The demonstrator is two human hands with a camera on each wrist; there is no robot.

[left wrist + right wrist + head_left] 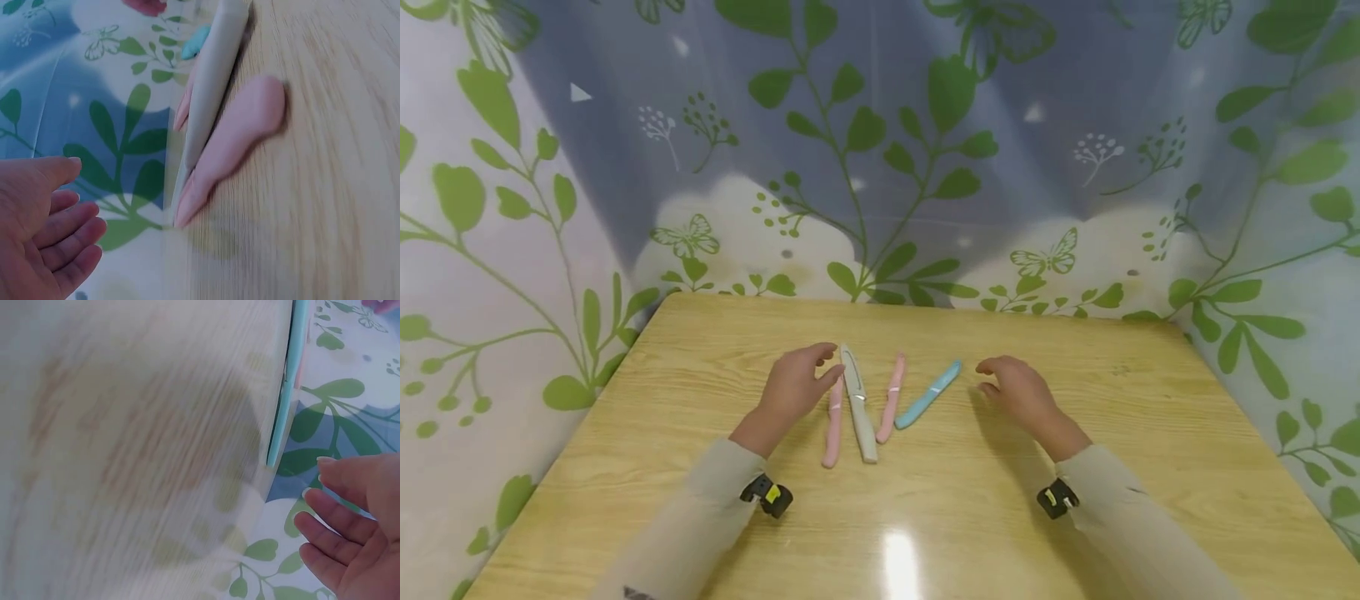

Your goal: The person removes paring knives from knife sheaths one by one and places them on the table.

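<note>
My left hand [797, 379] hovers over the upper end of a pink knife [833, 425], its fingers loosely bent and holding nothing. That knife's tip is partly hidden by the hand. Right beside it lies a longer grey knife [859, 408] in a sheath. Another pink knife [891, 400] and a blue knife [928, 396] lie farther right, their lower ends close together. To the right of the blue knife is my right hand [1018, 392], raised above the table with relaxed fingers and nothing in them. In the left wrist view the pink knife's handle [250, 119] points toward the camera.
The knives lie on a wood-grain table [1112, 517]. A curtain [880, 150] printed with leaves and butterflies hangs behind the table's far edge and along both sides. A small black camera [767, 495] is strapped on the left wrist, another camera [1057, 497] on the right.
</note>
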